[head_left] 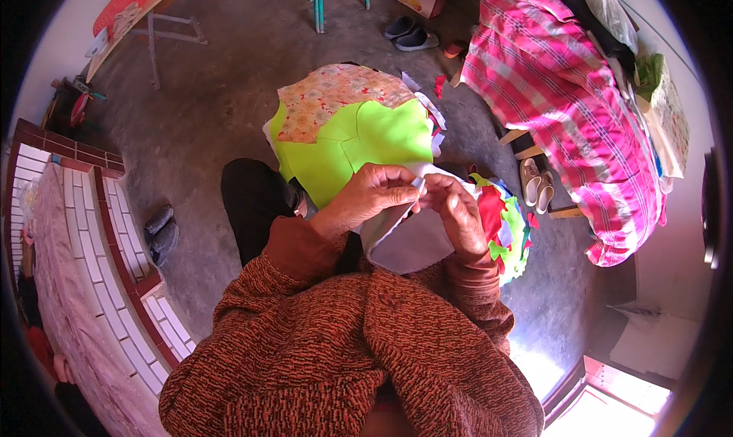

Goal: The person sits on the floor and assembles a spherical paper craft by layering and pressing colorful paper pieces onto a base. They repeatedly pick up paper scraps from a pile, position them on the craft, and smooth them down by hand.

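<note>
Grey floor point(191, 108) stretches around a person at work with cloth. White tiling with dark red trim fronts a platform point(95, 238) along the floor's left edge; opposite, by the right edge, hangs a pink checked cloth point(565, 124). A rust-and-black sweater point(305, 338) fills the foreground. Ahead of it, near the floor's middle, a lime-green cloth point(382, 135) meets a floral cloth point(328, 93) on its far side. Broad room for moving lies between these and the platform; a narrower strip runs toward the checked cloth. Coloured scraps point(511, 231) are heaped just beyond the right hand. Grey cloth point(412, 246) hangs before the sweater, its lower edge curved. Dark slippers point(412, 36) rest near the floor's far edge, pale shoes point(537, 185) toward its right. The left hand point(366, 199) pinches the grey cloth's upper edge between thumb and forefinger. The right hand point(462, 215) is half curled, fingertips gathered beside that edge; whether they grip it cannot be told. A red scrap point(440, 85) lies past the floral cloth's right edge.
</note>
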`<state>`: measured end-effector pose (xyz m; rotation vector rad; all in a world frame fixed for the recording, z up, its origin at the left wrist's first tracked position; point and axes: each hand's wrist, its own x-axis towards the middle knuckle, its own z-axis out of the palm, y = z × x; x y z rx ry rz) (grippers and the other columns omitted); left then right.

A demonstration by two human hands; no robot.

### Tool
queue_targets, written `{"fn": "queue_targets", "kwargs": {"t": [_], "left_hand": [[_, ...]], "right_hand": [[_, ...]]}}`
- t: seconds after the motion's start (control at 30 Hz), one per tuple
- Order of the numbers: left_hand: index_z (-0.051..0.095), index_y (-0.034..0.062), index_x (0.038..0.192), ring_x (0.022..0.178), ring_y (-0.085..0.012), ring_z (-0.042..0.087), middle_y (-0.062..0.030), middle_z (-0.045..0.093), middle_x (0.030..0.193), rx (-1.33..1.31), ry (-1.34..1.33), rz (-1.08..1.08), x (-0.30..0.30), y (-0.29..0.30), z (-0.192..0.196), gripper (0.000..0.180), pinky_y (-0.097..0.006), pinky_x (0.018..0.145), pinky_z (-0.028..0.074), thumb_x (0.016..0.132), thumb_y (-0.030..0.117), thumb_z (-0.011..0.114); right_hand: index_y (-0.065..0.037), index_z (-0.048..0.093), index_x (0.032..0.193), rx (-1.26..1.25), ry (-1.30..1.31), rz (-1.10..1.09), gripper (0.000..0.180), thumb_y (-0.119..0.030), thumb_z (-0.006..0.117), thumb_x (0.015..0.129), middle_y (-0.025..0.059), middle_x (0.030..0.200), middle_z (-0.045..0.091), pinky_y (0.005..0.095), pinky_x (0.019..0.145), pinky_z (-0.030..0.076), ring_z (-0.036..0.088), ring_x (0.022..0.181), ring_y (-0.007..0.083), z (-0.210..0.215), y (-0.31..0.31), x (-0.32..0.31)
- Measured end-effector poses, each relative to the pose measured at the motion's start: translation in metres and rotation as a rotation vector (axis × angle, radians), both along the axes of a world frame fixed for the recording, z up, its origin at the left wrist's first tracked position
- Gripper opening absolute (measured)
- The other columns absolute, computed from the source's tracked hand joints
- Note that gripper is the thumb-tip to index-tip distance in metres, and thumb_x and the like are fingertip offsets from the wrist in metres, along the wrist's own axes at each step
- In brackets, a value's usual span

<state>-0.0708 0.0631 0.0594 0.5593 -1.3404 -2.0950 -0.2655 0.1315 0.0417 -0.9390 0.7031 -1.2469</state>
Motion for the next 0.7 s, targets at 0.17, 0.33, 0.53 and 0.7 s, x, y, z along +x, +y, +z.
{"fn": "queue_targets", "kwargs": {"t": [0.17,0.33,0.53,0.7], "left_hand": [[0.062,-0.0022,0.099,0.082,-0.0156,0.066,-0.0112,0.067,0.089,-0.106,0.048,0.18,0.004,-0.004,0.014,0.012,-0.028,0.076,0.054,0.088,0.003,0.062],[0.062,-0.0028,0.1,0.083,-0.0189,0.066,-0.0123,0.067,0.091,-0.18,0.133,0.405,0.007,-0.01,0.023,0.013,-0.032,0.075,0.056,0.089,0.003,0.06],[0.062,-0.0013,0.103,0.082,-0.0206,0.066,-0.0119,0.066,0.091,-0.212,0.188,0.644,0.017,-0.021,0.027,0.015,-0.036,0.076,0.056,0.089,0.004,0.06],[0.062,0.0007,0.103,0.083,-0.0198,0.065,-0.0119,0.067,0.092,-0.09,0.2,0.835,0.038,-0.032,0.016,0.016,-0.034,0.077,0.055,0.089,0.007,0.061]], "right_hand": [[-0.001,0.04,0.134,0.034,0.249,0.192,0.084,-0.032,0.083,0.069,0.008,0.127,0.05,0.0359,0.103,0.034,0.048,0.116,0.02,0.004,0.013,0.009],[0.002,0.048,0.126,-0.1,0.761,0.163,0.068,-0.021,0.081,0.071,0.0109,0.108,0.059,0.0337,0.09,0.044,0.055,0.104,0.0178,0.011,0.024,0.034],[-0.002,0.062,0.106,-0.05,1.026,-0.06,0.034,-0.012,0.072,0.075,0.0175,0.083,0.064,0.0344,0.07,0.048,0.061,0.076,0.0173,-0.036,0.032,0.018],[0.0,0.064,0.102,0.049,0.929,-0.088,0.026,-0.009,0.068,0.078,0.0114,0.078,0.067,0.0305,0.069,0.048,0.058,0.071,0.0119,-0.035,0.03,-0.005]]}}
